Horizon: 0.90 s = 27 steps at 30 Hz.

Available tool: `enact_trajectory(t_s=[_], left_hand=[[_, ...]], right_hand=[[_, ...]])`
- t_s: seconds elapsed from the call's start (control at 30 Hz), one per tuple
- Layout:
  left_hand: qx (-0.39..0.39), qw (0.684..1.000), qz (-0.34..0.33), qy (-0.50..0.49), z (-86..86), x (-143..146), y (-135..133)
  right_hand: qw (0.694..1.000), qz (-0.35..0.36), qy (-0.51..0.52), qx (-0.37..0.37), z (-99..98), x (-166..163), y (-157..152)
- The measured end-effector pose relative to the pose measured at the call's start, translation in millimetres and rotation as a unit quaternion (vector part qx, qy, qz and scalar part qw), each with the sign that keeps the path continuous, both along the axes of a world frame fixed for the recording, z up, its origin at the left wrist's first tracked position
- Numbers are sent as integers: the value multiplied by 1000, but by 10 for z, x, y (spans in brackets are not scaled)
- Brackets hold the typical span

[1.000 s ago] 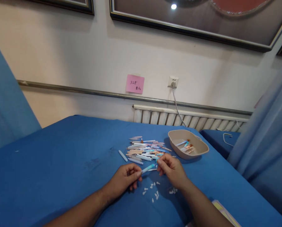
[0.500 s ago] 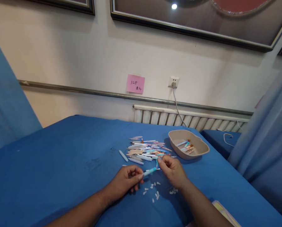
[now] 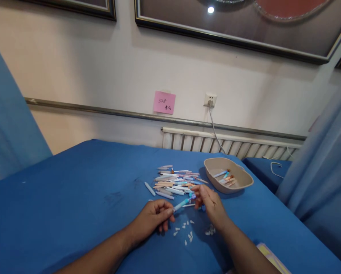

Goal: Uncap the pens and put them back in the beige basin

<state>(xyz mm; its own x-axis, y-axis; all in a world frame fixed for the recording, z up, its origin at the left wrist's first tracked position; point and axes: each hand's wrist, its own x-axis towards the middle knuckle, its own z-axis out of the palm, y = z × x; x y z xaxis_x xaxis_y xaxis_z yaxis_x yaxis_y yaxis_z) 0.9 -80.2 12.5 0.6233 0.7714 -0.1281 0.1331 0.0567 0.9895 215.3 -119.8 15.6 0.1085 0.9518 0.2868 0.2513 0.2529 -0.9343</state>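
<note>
My left hand (image 3: 156,215) is closed around the lower end of a pale blue and teal pen (image 3: 181,204). The pen tilts up to the right, and a small purple piece (image 3: 193,196) shows at its upper end. Close by that end is my right hand (image 3: 208,203), its fingers loosely apart; whether a fingertip touches the pen I cannot tell. Behind both hands lies a pile of pen parts (image 3: 173,182) in white, orange, grey and blue. Small white cone-shaped tips (image 3: 191,236) are scattered in front, and more tips (image 3: 210,230) lie by my right wrist.
A beige basin (image 3: 236,186) holding several pens stands at the back right of the blue-covered table (image 3: 81,205). One pale pen barrel (image 3: 149,189) lies left of the pile. A yellowish packet (image 3: 273,258) is at the lower right. Behind are a radiator (image 3: 196,141) and a plugged-in cable (image 3: 213,123).
My right hand has loosened from its pinch at the pen's upper end and its fingers have spread. The purple piece now shows at that end. My left hand keeps its hold.
</note>
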Motion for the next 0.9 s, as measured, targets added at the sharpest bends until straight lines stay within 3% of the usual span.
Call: enact_trajectory(t_s=[0.2,0.7,0.9], left_hand=[[-6,1000,-15,-1,-10,-5,3],[-29,998,-59,24,-25,-12,-15],[-36,997,-58,21,-16,2,-21]], right_hand=[[998,27,58,18,1,-8,37],[1000,3,-19,-11,-40,-33,34],[997,58,-15,-41,-82,-87,-5]])
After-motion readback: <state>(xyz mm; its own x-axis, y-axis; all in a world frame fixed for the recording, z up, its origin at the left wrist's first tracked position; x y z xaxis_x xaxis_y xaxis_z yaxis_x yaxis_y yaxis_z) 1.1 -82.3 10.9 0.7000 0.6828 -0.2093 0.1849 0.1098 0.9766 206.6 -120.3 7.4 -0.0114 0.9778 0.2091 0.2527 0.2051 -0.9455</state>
